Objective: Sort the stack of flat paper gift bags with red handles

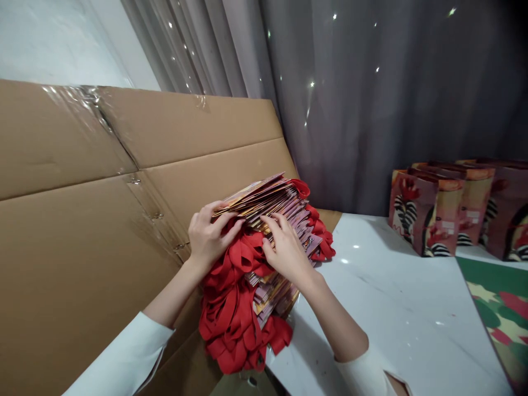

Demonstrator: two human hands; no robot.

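Only the head view here, so going through that one. The person is working on a thick stack of flattened gift bags [270, 217], the kind with red ribbon handles [231, 308], and that stack is leaning against a big flattened cardboard box [91, 220] at the left end of the white desk [396, 297], partly hanging off the desk's near edge.

The left hand [210, 234] is gripping the top corner of the stack, fingers [231, 223] curled over the uppermost bags and looking like they're pinching the top one or two away from the rest. The right hand [284, 250] is lying across the bag edges a bit lower, fingers [274, 223] spread and pressing into the layers, sort of thumbing through them. Neither hand is closed around a single bag that's free of the pile.

My guess is this is the "peel one off the pile" step. Seems like the tricky bit is getting just one bag separated, since the ribbons are all tangling together in a big red clump down the front, and the stack looks like it could slump if it's tugged sideways.

As for containers: over at the right, well apart from the stack, a row of opened-out gift bags [429, 220] is standing upright on the desk by the grey curtain [371, 110]. Can't tell if anything's inside them, the tops are angled away. A green patterned sheet [503, 313] is lying flat at the far right edge.
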